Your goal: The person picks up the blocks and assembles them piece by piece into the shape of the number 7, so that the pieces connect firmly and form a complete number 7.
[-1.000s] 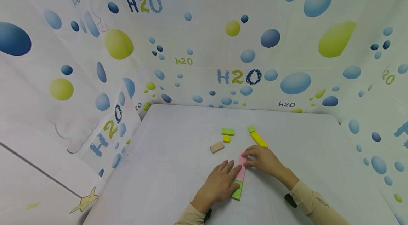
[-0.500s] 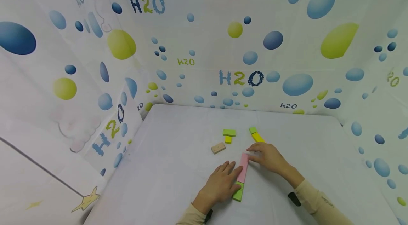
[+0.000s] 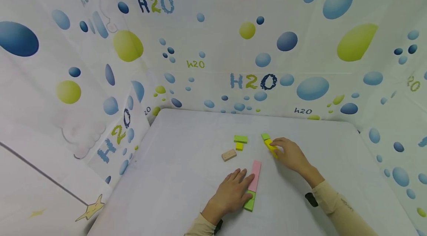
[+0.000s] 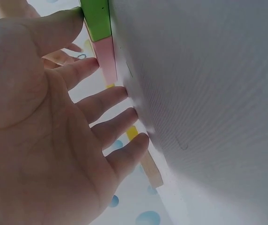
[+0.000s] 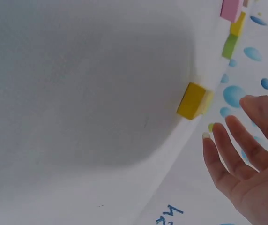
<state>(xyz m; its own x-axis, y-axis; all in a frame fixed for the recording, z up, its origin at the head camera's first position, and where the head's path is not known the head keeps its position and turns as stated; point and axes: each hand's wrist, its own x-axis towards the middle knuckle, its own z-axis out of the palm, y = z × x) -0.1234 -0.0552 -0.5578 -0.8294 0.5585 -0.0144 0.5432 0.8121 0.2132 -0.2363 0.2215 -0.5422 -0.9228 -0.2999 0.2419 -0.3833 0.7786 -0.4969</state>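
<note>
My left hand point(image 3: 230, 191) lies with extended fingers beside a line of blocks. Its thumb touches the green block point(image 3: 249, 206) and its index fingertip the pink block point(image 3: 255, 171); the left wrist view shows the same contact. The green block meets the near end of the pink one, and both lie flat. Farther right, my right hand point(image 3: 293, 156) hovers by a long yellow block point(image 3: 268, 143), partly covering it. A small green block point(image 3: 265, 136) sits at that block's far end. In the right wrist view the loosely spread fingers point(image 5: 253, 150) hold nothing, near the yellow block point(image 5: 191, 101).
A plain wooden block point(image 3: 229, 155) lies left of the pink one. Behind it, a yellow block point(image 3: 239, 146) stands against a green block point(image 3: 240, 138). The white table point(image 3: 186, 135) ends at a backdrop point(image 3: 213, 43) printed with blue and lime drops.
My right hand has left the far end of the pink block and moved up and right to the long yellow block. My left hand stays on the green and pink blocks.
</note>
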